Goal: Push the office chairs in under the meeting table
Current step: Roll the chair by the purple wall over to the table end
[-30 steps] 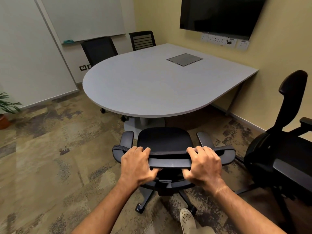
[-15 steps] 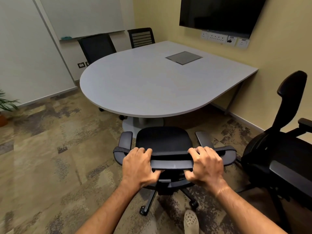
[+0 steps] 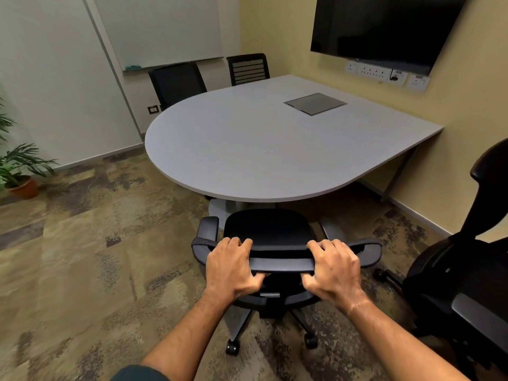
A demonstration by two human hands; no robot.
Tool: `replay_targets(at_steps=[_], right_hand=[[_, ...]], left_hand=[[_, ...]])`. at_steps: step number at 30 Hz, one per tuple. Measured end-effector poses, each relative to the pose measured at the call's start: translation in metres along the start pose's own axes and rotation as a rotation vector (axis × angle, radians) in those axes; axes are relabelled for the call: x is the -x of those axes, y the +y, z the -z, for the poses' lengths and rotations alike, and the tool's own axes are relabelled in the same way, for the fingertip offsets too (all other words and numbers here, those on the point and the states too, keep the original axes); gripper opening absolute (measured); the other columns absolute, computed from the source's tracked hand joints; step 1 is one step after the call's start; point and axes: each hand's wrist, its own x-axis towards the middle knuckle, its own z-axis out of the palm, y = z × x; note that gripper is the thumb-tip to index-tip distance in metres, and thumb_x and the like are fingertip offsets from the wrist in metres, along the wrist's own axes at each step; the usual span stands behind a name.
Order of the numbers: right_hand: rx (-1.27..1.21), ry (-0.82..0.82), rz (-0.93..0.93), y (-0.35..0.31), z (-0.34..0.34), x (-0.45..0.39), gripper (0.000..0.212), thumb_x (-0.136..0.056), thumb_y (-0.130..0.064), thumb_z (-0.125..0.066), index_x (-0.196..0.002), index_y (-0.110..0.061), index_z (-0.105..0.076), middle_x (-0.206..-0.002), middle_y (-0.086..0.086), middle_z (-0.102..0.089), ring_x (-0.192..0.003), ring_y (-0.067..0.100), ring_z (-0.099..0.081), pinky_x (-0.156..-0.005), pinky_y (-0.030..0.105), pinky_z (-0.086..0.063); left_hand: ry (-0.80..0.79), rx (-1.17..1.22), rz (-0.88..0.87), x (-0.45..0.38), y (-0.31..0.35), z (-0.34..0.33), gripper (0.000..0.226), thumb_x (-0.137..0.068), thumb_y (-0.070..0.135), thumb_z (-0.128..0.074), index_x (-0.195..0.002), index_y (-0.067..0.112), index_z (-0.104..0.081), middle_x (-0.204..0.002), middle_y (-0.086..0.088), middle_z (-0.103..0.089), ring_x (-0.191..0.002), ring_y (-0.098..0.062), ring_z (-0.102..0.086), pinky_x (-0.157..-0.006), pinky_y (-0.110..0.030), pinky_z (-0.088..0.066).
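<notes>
Where the carpet meets the left wall, a potted plant [image 3: 19, 171] stands well apart from the work area and plays no part in the operation. Two office chairs, one with a solid back [image 3: 177, 82] and one with a slatted back [image 3: 248, 68], sit at the far edge of the surface [image 3: 247, 149] and appear already stowed. At centre, the person's left hand [image 3: 232, 266] is closed over the top rail of the near chair [image 3: 268, 229], fingers curled over the front and thumb beneath; the right hand [image 3: 334, 270] grips the same rail in the same manner further along. This symmetric hold at the highest point likely keeps the castors tracking straight during the push. The seat's front edge lies just short of the rounded rim, not yet beneath it, so the push looks incomplete. Compared with half a second earlier, the grip is unchanged, and the seat appears slightly nearer the rim, though camera motion makes this uncertain. At right, a larger high-backed chair [image 3: 464, 270] stands turned side-on, well clear of the surface, and remains to be pushed in. A dark screen [image 3: 384, 28] hangs on the wall above.
</notes>
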Motion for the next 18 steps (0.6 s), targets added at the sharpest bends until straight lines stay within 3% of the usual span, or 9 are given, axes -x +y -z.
replay_targets(at_steps=[18], right_hand=[[0.012, -0.033, 0.08, 0.07, -0.008, -0.077, 0.052, -0.054, -0.042, -0.053, -0.097, -0.015, -0.065, -0.081, 0.005, -0.063, -0.075, 0.027, -0.055, -0.069, 0.037, -0.049]], left_hand=[[-0.013, -0.029, 0.109, -0.067, 0.049, -0.019, 0.066, -0.059, 0.069, -0.045, -0.108, 0.024, -0.052, -0.092, 0.003, -0.053, -0.087, -0.017, -0.049, -0.062, -0.028, -0.033]])
